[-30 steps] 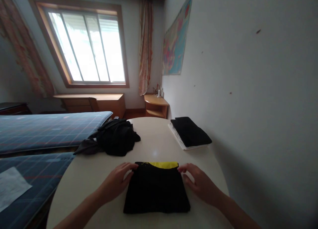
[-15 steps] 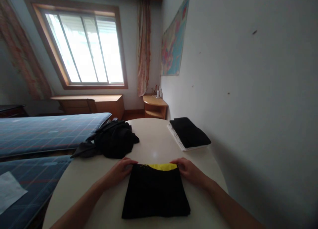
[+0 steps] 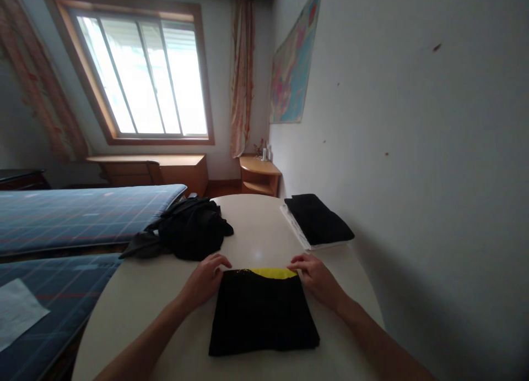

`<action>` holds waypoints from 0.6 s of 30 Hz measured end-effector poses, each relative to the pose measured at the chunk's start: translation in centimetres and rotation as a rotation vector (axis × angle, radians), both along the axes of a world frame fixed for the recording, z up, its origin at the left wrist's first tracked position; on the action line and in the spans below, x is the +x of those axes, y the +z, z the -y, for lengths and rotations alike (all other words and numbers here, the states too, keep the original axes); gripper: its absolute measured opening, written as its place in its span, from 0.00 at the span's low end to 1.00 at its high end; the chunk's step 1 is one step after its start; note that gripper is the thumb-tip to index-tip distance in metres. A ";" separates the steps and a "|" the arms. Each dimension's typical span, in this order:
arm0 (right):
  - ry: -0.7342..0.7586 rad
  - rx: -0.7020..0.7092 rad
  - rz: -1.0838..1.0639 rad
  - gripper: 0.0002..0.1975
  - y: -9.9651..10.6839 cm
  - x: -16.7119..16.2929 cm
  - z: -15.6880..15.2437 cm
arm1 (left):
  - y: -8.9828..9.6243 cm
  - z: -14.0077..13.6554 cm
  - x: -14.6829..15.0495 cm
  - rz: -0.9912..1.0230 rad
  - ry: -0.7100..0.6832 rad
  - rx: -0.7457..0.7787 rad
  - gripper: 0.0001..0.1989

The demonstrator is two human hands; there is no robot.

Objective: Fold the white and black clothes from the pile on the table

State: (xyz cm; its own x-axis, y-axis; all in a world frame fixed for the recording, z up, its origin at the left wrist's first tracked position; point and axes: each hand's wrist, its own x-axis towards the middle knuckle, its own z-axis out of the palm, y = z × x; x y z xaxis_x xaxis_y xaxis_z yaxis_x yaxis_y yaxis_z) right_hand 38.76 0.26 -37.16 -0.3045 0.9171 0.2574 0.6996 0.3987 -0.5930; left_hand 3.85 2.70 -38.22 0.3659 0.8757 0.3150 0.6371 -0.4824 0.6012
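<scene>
A folded black garment (image 3: 264, 315) with a yellow patch along its far edge lies on the white round table (image 3: 256, 232), right in front of me. At its far left corner is my left hand (image 3: 209, 276), fingers bent and closed on the cloth edge. My right hand (image 3: 314, 276) pinches the far right corner beside the yellow patch. Which fingertips lie under the cloth is hidden.
A crumpled heap of black cloth (image 3: 192, 227) sits at the table's left rim. Folded black cloth (image 3: 318, 218) lies over white cloth (image 3: 295, 227) at the back right, near the wall. Blue plaid mattresses (image 3: 82, 213) stand to the left, with a white paper (image 3: 20, 309) on one.
The folded garment has shifted slightly away from me and to the right. Both hands are still at its far corners, with their fingers a little more raised. The view has tilted slightly.
</scene>
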 end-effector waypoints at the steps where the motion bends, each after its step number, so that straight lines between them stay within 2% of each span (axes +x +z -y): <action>1: -0.033 0.024 0.027 0.22 0.5 -0.6 0.1 | 0.5 0.1 0.6 0.004 0.014 0.030 0.16; 3: -0.059 0.068 0.074 0.24 1.6 -2.3 0.4 | 1.4 0.6 2.3 -0.002 0.009 0.087 0.17; 5: -0.017 0.089 0.126 0.24 2.2 -4.4 1.0 | 1.9 1.4 4.4 -0.051 -0.030 0.116 0.19; 7: 0.044 0.073 0.213 0.26 2.1 -6.4 1.8 | 1.6 2.5 6.2 -0.147 -0.069 0.127 0.23; 9: 0.080 -0.009 0.304 0.32 1.3 -7.6 2.5 | 0.5 3.5 7.3 -0.291 -0.100 0.098 0.26; 13: 0.083 -0.096 0.398 0.37 -0.6 -7.5 3.6 | -1.8 4.7 7.3 -0.488 -0.063 0.077 0.28; 18: 0.037 -0.101 0.402 0.37 -0.7 -6.7 4.0 | -1.8 5.2 6.9 -0.558 0.026 0.074 0.29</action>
State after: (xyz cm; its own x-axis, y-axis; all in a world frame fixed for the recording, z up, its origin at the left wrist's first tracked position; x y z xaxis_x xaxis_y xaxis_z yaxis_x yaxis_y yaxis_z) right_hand 32.04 -3.75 -37.84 -0.3957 0.9181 0.0210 0.8695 0.3820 -0.3132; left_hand 10.77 -2.46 -39.98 0.4733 0.8696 0.1407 0.8610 -0.4904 0.1350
